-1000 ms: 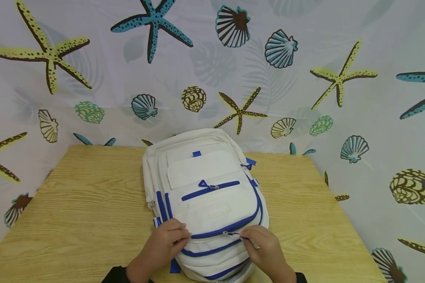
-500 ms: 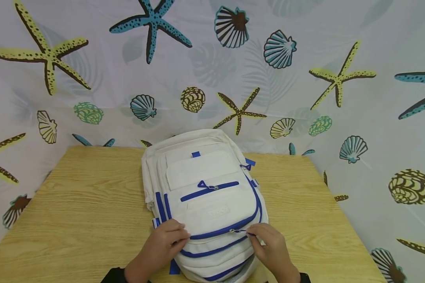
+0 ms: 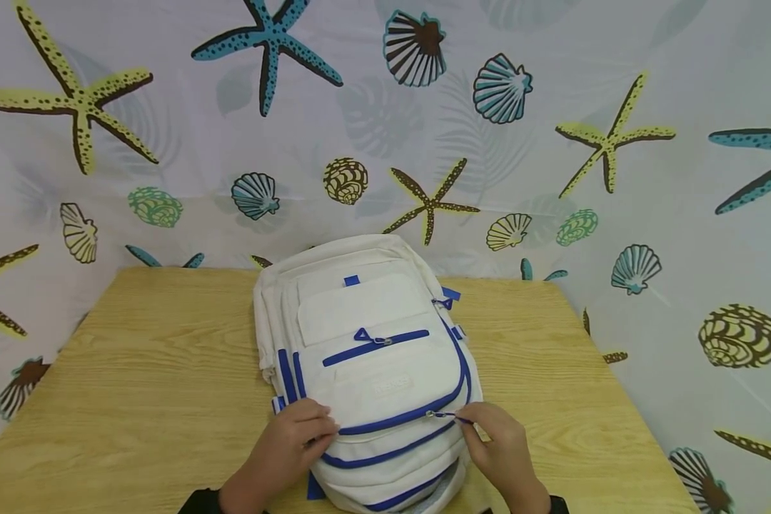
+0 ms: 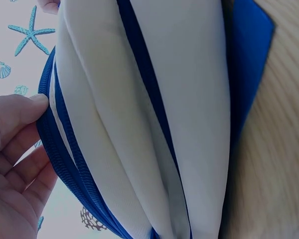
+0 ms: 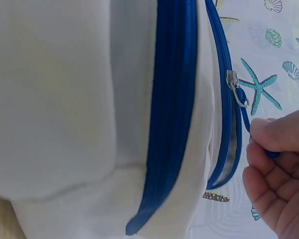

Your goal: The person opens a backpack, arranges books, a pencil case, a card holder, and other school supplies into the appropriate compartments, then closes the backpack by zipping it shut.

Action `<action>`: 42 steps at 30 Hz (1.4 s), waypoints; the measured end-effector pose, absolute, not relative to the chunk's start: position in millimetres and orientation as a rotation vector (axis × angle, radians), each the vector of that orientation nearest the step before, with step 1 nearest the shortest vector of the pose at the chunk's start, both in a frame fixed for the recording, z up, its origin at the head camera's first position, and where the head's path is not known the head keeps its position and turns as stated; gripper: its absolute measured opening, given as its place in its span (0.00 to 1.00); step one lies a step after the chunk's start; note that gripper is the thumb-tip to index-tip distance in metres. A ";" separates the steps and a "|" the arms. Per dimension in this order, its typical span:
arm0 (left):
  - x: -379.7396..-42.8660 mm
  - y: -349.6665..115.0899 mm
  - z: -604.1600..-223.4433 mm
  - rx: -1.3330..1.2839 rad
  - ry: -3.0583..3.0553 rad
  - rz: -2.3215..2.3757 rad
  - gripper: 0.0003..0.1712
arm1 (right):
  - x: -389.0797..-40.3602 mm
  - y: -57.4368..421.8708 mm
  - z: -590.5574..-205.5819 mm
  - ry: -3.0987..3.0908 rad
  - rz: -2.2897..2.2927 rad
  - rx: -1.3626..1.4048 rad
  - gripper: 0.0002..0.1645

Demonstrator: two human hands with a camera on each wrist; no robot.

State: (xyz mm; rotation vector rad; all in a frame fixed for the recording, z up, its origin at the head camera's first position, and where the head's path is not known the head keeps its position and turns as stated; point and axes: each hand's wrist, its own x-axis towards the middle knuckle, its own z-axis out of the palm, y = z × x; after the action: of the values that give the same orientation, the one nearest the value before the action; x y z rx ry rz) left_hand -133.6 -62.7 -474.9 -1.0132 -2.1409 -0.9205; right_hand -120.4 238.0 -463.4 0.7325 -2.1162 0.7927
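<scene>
A white backpack (image 3: 366,378) with blue zippers lies front up on the wooden table. At the left end of the front pocket's blue zipper (image 3: 385,421), my left hand (image 3: 289,439) pinches the pocket edge; the left wrist view shows its thumb (image 4: 37,104) on the blue band. My right hand (image 3: 497,446) pinches the blue cord pull (image 5: 245,114) of that zipper between thumb and fingers. The metal slider (image 5: 232,78) sits just left of the right hand in the head view. Beyond the slider, toward the right hand, the blue zipper edges part around a grey strip (image 5: 232,149).
The wooden table (image 3: 167,371) extends on both sides of the backpack. A white cloth (image 3: 373,128) printed with starfish and shells hangs behind it. Another zipper pull (image 3: 362,334) lies on the upper pocket, and a blue strap (image 4: 249,55) sticks out beside the backpack's lower left.
My right hand has drawn the slider rightward and slightly upward along the front pocket's zipper. The left hand keeps its pinch on the pocket edge. The whole head view has shifted slightly.
</scene>
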 end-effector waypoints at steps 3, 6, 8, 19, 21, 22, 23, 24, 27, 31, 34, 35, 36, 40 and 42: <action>-132.8 -65.5 -473.7 -0.984 -2.154 -0.926 0.13 | -120.7 238.8 -462.5 -2.119 0.791 0.733 0.20; -133.8 -68.0 -473.6 -0.978 -2.159 -0.923 0.13 | -121.6 238.5 -462.1 -2.126 0.791 0.746 0.20; -134.7 -69.6 -474.1 -0.988 -2.153 -0.923 0.13 | -122.3 237.9 -461.9 -2.127 0.788 0.750 0.19; -143.3 -85.5 -479.5 -1.019 -2.058 -0.940 0.15 | -124.4 232.2 -464.1 -2.149 0.824 0.766 0.21; -144.1 -88.3 -479.7 -1.010 -2.064 -0.936 0.16 | -124.7 231.7 -464.5 -2.150 0.816 0.759 0.21; -144.4 -89.3 -479.6 -1.008 -2.066 -0.936 0.15 | -124.7 231.4 -464.9 -2.150 0.819 0.758 0.21; -144.7 -90.2 -479.4 -1.009 -2.066 -0.942 0.14 | -124.5 231.1 -465.2 -2.154 0.819 0.755 0.22; -145.1 -91.0 -479.2 -1.011 -2.064 -0.946 0.11 | -124.4 230.8 -465.4 -2.153 0.825 0.757 0.21; -146.2 -92.4 -478.4 -1.021 -2.056 -0.961 0.04 | -124.3 229.8 -466.5 -2.149 0.843 0.764 0.21; -147.1 -92.3 -477.1 -1.020 -2.056 -0.969 0.21 | -124.7 231.0 -467.3 -2.140 0.828 0.755 0.21; -146.1 -93.7 -477.4 -0.991 -2.075 -0.959 0.10 | -124.7 233.2 -467.8 -2.143 0.809 0.730 0.22; -145.6 -94.5 -477.5 -0.979 -2.084 -0.955 0.04 | -124.6 234.0 -467.8 -2.147 0.801 0.720 0.22; -145.5 -94.9 -477.6 -0.970 -2.083 -0.953 0.03 | -124.4 234.8 -467.6 -2.150 0.804 0.712 0.18; -145.2 -95.6 -476.9 -0.950 -2.082 -0.953 0.17 | -125.2 235.7 -466.1 -2.157 0.786 0.694 0.08; -145.4 -95.8 -476.9 -0.953 -2.074 -0.951 0.16 | -126.4 235.5 -466.0 -2.151 0.793 0.690 0.20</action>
State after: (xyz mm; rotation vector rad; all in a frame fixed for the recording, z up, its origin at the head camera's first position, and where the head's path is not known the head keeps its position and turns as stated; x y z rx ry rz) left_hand -145.4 -95.8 -476.9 -0.9532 -2.0738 -0.9511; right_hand -126.4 235.5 -466.0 0.6897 -2.1507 0.7931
